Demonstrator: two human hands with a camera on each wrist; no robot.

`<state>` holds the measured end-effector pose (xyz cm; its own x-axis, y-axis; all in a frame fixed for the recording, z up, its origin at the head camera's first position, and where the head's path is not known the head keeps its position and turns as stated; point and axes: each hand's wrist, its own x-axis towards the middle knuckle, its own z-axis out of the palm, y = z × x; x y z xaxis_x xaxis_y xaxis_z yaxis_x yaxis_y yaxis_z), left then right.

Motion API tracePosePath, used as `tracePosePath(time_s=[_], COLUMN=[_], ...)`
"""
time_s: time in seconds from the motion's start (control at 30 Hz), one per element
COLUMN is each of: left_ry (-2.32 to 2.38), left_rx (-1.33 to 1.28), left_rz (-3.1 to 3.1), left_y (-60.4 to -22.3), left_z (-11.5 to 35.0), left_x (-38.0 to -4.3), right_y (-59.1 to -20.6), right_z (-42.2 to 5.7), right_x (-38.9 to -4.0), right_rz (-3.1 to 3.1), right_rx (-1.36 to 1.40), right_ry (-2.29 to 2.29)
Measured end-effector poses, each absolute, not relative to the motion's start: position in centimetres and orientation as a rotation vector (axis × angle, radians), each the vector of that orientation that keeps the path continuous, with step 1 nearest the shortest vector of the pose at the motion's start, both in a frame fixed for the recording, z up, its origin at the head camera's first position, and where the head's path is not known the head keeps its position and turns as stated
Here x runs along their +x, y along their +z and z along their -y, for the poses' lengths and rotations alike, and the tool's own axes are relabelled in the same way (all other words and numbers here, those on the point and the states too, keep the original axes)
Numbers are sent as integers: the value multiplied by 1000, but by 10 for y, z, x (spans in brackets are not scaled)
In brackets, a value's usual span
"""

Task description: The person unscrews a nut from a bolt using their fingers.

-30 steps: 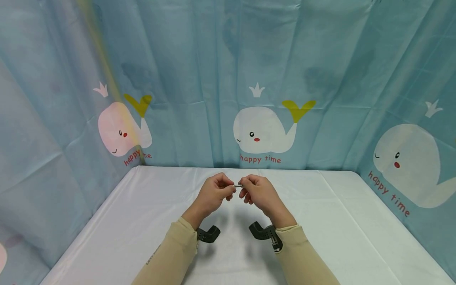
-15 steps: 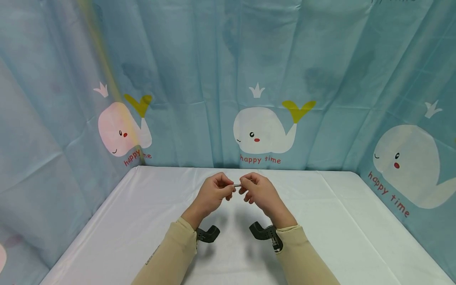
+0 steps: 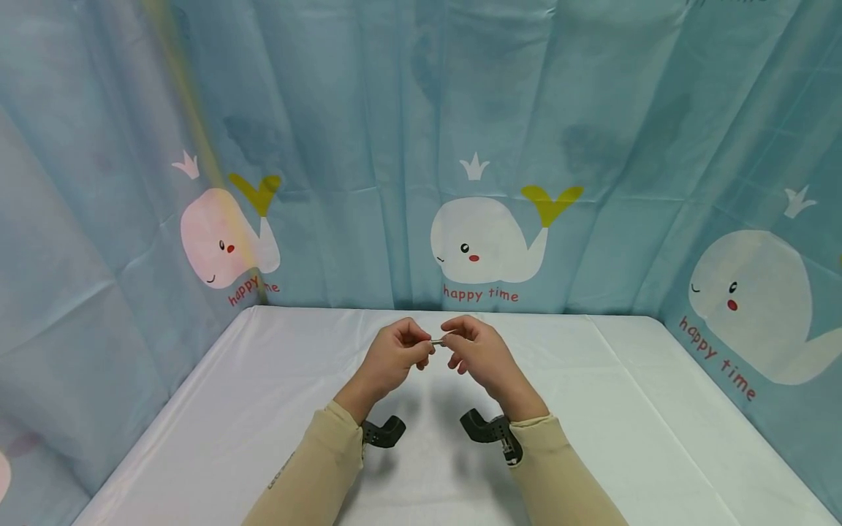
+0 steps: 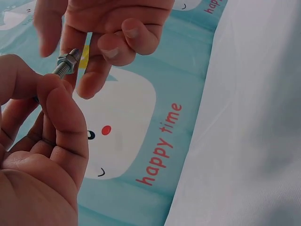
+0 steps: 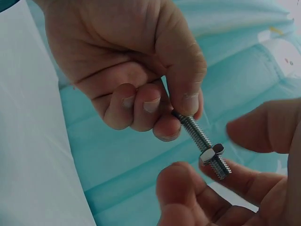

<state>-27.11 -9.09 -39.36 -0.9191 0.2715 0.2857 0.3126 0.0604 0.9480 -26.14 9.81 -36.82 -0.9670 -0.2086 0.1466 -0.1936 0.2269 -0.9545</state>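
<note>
In the middle of the head view, my left hand [image 3: 388,359] pinches a silvery threaded bolt [image 5: 195,132] between thumb and fingertips, hiding its far end. A hex nut [image 5: 210,154] sits on the shank, with a short length of thread sticking out beyond it. My right hand [image 3: 483,358] is around the nut end; its thumb stands apart from the nut in the right wrist view. One right finger lies just behind the nut [image 4: 69,61] in the left wrist view; whether it touches, I cannot tell. The other right fingers are loosely bent.
Both hands are held above a white-covered table [image 3: 579,409]. A blue curtain [image 3: 342,146] with whale prints hangs behind and along the sides. Black wrist mounts [image 3: 384,432] sit at both cuffs.
The right hand's fingers have shifted on the nut end: the index finger rose and the thumb and finger spread apart. The left hand keeps its pinch on the bolt, nearly still.
</note>
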Motion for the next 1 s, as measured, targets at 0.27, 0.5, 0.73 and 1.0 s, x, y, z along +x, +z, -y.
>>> tracePosePath(time_s=[0.27,0.5,0.73,1.0], left_ry=[-2033,-2044,-2030,-2031], left_rx=[-612,-588,-593,-633], left_rz=[2272,2262,2265,2257], left_y=[-394,-396,-393,-394], left_z=[90,90,91,91], left_x=[-271,-273,-271,-271], right_y=[-371,-367,-368,-366], right_z=[-100,-99,-99,-98], right_x=[-263,-261,-261,-260], right_rz=[-2438,-2456,-2425,-2448], right_rx=[-409,-436,-402,-418], right_ry=[-1860,-1845,-1887,-1875])
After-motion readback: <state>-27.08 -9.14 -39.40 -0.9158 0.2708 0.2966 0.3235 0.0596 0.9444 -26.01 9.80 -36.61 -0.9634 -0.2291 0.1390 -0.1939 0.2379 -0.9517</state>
